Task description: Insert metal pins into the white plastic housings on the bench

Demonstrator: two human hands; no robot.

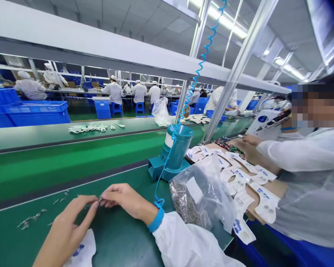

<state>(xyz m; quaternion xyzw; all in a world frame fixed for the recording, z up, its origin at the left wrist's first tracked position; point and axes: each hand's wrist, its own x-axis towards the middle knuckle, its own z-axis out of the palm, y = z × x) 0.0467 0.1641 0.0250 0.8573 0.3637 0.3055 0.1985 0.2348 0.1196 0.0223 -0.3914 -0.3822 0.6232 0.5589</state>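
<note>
My left hand and my right hand meet fingertip to fingertip above the green table. Between them is a tiny grey piece, pinched by both; its kind is too small to make out. A blue band circles my right wrist. Beneath my left hand lies a white flat piece with blue marks, partly hidden by the hand. Small grey metal-looking parts lie scattered left of my hands.
A clear plastic bag of small grey parts and a teal machine with a blue cord stand on the right. White shaped pieces cover a board near a co-worker. A green conveyor runs behind, carrying white-green parts.
</note>
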